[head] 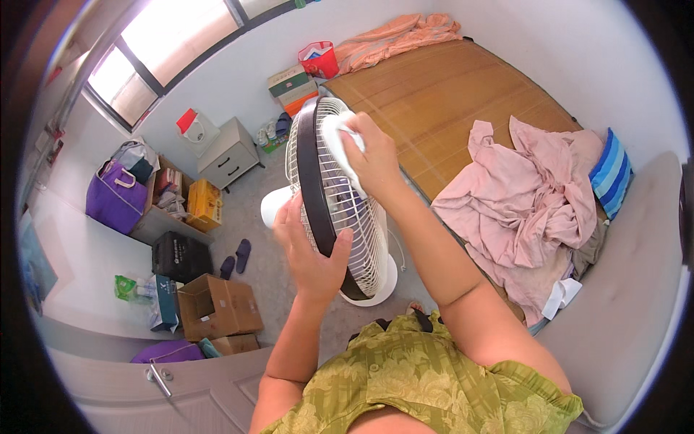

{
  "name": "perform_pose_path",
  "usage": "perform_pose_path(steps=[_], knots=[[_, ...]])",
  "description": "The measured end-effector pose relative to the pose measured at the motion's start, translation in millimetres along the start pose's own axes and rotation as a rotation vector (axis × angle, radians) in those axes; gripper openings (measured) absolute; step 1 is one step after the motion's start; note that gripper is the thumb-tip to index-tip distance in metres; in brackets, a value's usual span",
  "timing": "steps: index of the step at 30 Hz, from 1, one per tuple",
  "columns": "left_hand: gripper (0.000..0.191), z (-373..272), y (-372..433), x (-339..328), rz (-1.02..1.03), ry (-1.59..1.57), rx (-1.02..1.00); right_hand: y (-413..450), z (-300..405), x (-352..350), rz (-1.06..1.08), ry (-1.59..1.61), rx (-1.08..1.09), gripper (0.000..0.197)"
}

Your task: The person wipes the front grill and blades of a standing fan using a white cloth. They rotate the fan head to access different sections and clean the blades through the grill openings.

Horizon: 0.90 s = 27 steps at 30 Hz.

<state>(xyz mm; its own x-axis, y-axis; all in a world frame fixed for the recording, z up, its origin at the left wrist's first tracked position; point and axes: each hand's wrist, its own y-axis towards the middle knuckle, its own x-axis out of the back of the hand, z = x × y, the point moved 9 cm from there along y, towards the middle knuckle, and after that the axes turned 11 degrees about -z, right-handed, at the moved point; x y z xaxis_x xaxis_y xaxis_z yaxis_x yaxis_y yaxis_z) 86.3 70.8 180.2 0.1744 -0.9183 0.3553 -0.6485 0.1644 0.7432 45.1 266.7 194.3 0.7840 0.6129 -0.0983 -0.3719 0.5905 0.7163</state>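
Note:
A standing electric fan [317,179] with a white wire guard and a dark rim band is in front of me, its round white base partly seen below. My left hand [314,260] grips the rim band and guard from the near left side, thumb on the band. In my right hand [374,157] is a white cloth [339,144], pressed against the upper front of the guard. The guard's wires cover much of the blades. A pale cord with a plug [402,267] lies on the floor to the right of the fan.
To the right stands a bed [428,97] with a crumpled pink sheet [520,200]. Left are a grey nightstand [230,157], an open cardboard box [227,306], a black case [181,257] and slippers [243,256]. A door [217,390] with a metal handle is at lower left.

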Motion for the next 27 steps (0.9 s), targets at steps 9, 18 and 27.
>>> perform_pose_path(steps=[9, 18, 27], knots=[[0.077, 4, -1, 0, -0.019, -0.033, -0.017, -80, -145, 41, 0.222, -0.508, -0.467, 0.020], [0.081, -3, 1, -2, -0.011, 0.016, -0.036, 55, 0, -28, 0.097, -0.147, 0.005, 0.023], [0.079, -1, -4, -2, -0.001, 0.055, 0.009, -8, -91, -4, 0.052, -0.039, -0.279, 0.017]])
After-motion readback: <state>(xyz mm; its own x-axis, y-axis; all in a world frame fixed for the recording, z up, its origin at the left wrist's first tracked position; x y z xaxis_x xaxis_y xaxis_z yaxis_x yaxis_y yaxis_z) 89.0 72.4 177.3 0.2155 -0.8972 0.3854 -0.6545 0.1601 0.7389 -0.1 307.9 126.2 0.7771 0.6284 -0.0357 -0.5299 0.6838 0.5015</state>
